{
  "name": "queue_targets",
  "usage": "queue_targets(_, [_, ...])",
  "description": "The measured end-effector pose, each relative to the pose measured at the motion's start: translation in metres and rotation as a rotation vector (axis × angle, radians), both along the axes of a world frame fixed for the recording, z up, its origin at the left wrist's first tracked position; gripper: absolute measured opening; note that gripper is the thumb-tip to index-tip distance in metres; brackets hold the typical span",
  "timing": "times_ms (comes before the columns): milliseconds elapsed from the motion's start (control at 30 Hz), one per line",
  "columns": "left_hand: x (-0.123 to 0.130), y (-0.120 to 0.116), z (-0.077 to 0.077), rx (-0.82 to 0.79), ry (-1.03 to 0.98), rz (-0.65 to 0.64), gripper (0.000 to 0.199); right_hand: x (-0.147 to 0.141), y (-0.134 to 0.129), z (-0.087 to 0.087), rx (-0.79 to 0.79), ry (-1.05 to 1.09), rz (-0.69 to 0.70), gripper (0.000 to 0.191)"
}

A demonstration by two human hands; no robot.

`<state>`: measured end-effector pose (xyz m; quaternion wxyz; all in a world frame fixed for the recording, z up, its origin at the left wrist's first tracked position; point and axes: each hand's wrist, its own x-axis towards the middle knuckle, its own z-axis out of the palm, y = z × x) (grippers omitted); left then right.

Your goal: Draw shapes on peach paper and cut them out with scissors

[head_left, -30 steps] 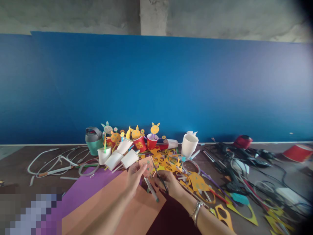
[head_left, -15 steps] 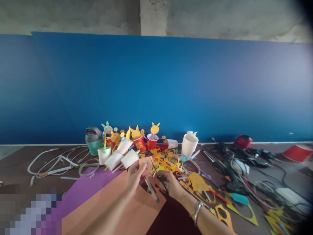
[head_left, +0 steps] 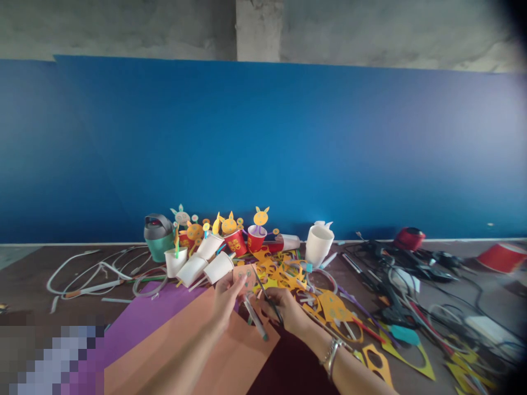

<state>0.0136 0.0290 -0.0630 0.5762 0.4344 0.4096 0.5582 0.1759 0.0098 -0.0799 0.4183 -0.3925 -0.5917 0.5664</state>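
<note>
**Okay: scissors at dotted card**

You pinch a dotted peach paper piece (head_left: pixel 245 277) in your left hand (head_left: pixel 225 305), just below-left of it. Your right hand (head_left: pixel 285 308), right of the piece, is clenched on black scissors (head_left: pixel 268 300), long axis running up-left, tips at its right edge; contact unclear. A green-tipped pen (head_left: pixel 255 319) lies just below the piece. Behind it, red cups (head_left: pixel 235 242) show a gold double-happiness mark, the only readable writing.
</note>
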Motion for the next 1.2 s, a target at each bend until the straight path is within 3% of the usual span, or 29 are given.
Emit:
queue_targets(933, [-0.0008, 0.0004, 0.0063, -0.006, 0.074, -0.006, 0.036, 0.0018, 0.0009, -0.003, 0.007, -0.006, 0.022, 0.037])
queue_targets(1200, [-0.0023, 0.0026, 0.0009, 0.021, 0.111, 0.0, 0.034, 0.0023, 0.0004, -0.0028, 0.005, -0.015, 0.029, 0.036])
